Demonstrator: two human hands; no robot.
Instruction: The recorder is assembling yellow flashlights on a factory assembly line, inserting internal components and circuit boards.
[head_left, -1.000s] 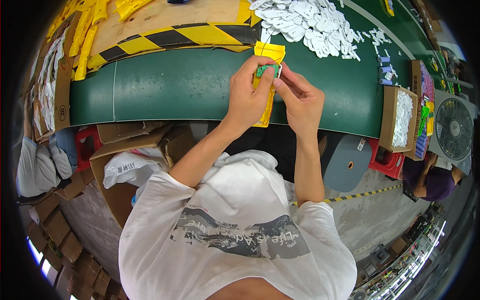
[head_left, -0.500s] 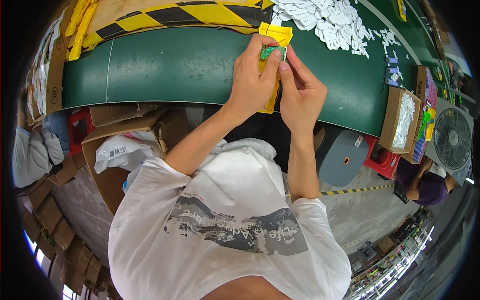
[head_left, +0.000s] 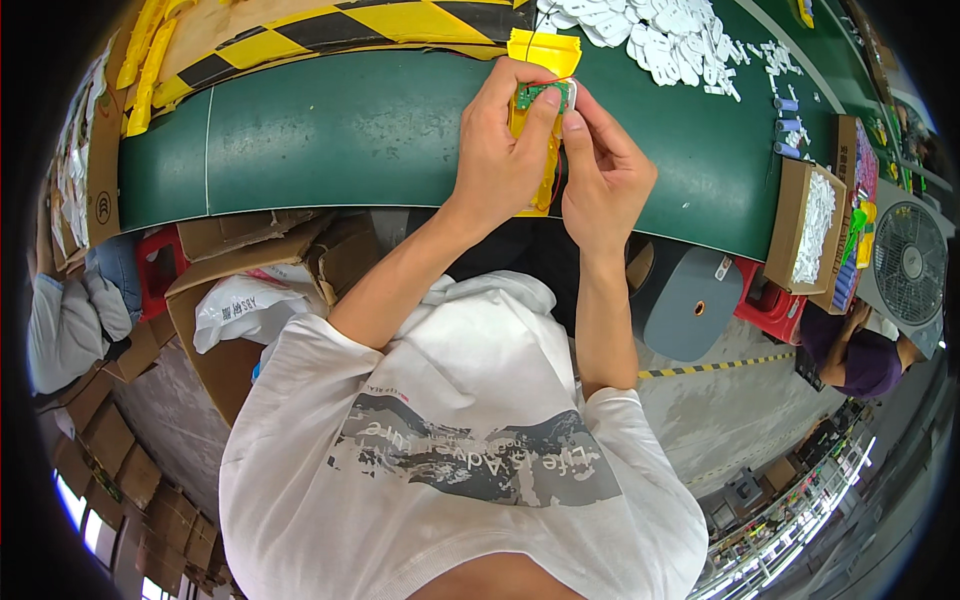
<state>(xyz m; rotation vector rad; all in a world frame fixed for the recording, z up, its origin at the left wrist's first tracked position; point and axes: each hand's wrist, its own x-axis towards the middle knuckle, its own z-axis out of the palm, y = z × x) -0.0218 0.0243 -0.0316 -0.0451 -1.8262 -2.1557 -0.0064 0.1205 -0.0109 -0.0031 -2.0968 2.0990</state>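
Note:
A small green circuit board point(head_left: 535, 96) with thin wires is pinched between the thumb and fingers of my left hand point(head_left: 500, 140). At the board's right end, the fingertips of my right hand point(head_left: 605, 165) are closed on a small white piece point(head_left: 571, 95). Beneath both hands lies a long yellow plastic housing point(head_left: 545, 52), running from the bench's near edge inward; my hands cover its middle. A red wire shows beside the board and another stretch along the housing's lower part.
Flat white plastic parts point(head_left: 672, 42) are heaped beyond my right hand on the green bench point(head_left: 340, 130). Purple cylindrical cells point(head_left: 787, 127) lie farther right, near a box of white pieces point(head_left: 813, 228) and a fan point(head_left: 908, 262). Yellow housings point(head_left: 150, 70) sit far left. Another person point(head_left: 850, 350) is at right.
The white piece at the board's right end shows more now, and the red wire has come into view. Both hands stay close together over the housing; the whole view has shifted slightly.

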